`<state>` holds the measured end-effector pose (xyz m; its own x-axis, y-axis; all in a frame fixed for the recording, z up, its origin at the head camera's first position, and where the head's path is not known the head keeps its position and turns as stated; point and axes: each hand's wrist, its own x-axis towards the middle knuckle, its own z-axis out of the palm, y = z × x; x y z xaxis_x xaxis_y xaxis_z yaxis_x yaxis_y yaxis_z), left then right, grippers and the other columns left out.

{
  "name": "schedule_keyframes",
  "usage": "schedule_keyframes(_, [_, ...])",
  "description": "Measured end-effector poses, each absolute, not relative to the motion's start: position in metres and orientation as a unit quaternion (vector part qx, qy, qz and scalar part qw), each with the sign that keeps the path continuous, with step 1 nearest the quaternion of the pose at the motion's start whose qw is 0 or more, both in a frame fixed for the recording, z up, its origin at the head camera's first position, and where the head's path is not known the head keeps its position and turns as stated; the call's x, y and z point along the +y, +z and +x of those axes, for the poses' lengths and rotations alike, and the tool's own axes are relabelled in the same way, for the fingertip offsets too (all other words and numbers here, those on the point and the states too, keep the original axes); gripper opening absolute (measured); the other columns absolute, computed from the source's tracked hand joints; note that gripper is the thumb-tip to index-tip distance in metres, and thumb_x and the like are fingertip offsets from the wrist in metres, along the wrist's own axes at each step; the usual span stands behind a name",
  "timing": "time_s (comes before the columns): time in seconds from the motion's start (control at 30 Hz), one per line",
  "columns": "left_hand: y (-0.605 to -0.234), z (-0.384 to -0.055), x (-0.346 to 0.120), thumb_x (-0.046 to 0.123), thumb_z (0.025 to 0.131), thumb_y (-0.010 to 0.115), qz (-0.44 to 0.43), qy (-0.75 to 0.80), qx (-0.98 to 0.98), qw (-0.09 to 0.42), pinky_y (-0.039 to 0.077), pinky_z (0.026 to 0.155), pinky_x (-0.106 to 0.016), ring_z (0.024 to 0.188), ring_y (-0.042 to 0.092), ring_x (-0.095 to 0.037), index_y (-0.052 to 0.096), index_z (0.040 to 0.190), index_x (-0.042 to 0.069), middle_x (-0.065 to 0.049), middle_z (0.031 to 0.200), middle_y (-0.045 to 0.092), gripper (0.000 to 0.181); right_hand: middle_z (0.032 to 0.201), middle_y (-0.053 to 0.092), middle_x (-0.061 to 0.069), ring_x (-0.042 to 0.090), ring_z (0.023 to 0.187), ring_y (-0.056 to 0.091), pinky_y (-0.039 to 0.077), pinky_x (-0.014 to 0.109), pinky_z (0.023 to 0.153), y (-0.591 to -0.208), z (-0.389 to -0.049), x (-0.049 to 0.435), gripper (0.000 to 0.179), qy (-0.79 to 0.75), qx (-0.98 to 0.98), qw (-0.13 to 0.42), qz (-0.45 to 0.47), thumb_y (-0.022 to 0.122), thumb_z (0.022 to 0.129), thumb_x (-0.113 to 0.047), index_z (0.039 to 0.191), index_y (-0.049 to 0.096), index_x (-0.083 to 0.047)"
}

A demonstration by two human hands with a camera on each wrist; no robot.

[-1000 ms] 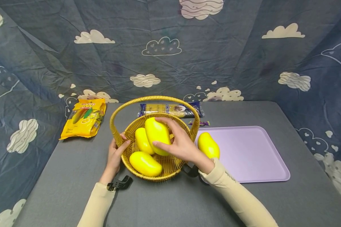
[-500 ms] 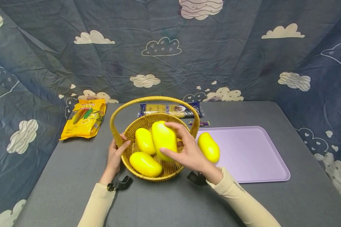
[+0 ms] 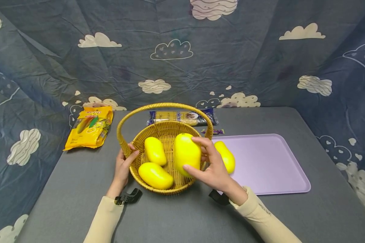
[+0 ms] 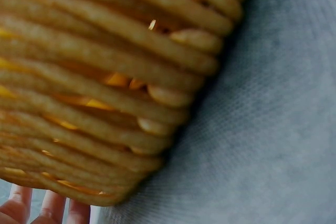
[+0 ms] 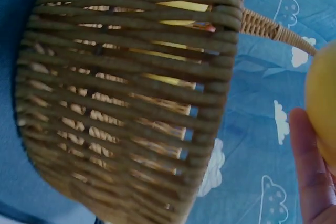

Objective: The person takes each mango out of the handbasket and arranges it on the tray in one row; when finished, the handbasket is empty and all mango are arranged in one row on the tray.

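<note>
A yellow mango (image 3: 187, 153) is gripped between the thumb and fingers of my right hand (image 3: 214, 165), held over the right part of a wicker basket (image 3: 170, 130). Two more mangoes, one toward the back (image 3: 155, 151) and one at the front (image 3: 155, 176), lie inside the basket on its left side. My left hand (image 3: 123, 167) holds the basket's left rim at the foot of its arched handle. In the left wrist view, fingertips (image 4: 50, 205) show beyond the woven wall (image 4: 105, 77). The right wrist view has the held mango (image 5: 323, 103) beside the basket wall (image 5: 121, 77).
Another mango (image 3: 226, 157) rests at the left edge of a lilac tray (image 3: 270, 165), partly behind my right hand. Behind the basket lie a pasta packet (image 3: 182, 117) and a small purple-wrapped candy (image 3: 213, 131). A yellow snack bag (image 3: 89, 128) sits at the back left.
My right hand has carried the mango to the right and a little nearer, away from the two mangoes in the basket. The left hand has stayed at the rim.
</note>
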<state>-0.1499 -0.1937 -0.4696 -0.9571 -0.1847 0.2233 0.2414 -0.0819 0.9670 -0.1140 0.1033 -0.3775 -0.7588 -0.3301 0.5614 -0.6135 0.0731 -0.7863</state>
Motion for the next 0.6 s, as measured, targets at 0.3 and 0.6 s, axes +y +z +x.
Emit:
schedule_keyframes(0.3, [-0.470,-0.150,-0.193,-0.001,0.088,0.060,-0.027,-0.737,-0.658,0.150,0.037,0.080,-0.026,0.096,0.047,-0.019,0.047,0.107,-0.012,-0.013,0.104,0.051,0.026,0.134,0.038,0.019,0.030,0.106,0.056,0.051,0.033,0.077,-0.383,-0.111,0.124,0.071,0.618,-0.686,0.169,0.344,0.076,0.082,-0.018,0.134,0.033,0.006])
schedule_keyframes(0.6, [-0.469,-0.150,-0.193,0.000,0.089,0.060,-0.025,-0.737,-0.659,0.146,0.037,0.080,-0.026,0.097,0.047,-0.019,0.047,0.107,-0.011,-0.011,0.105,0.051,0.025,0.135,0.035,0.021,0.031,0.111,0.053,0.047,0.033,0.087,-0.391,-0.110,0.136,0.073,0.643,-0.649,0.219,0.344,0.073,0.084,-0.019,0.133,0.027,0.011])
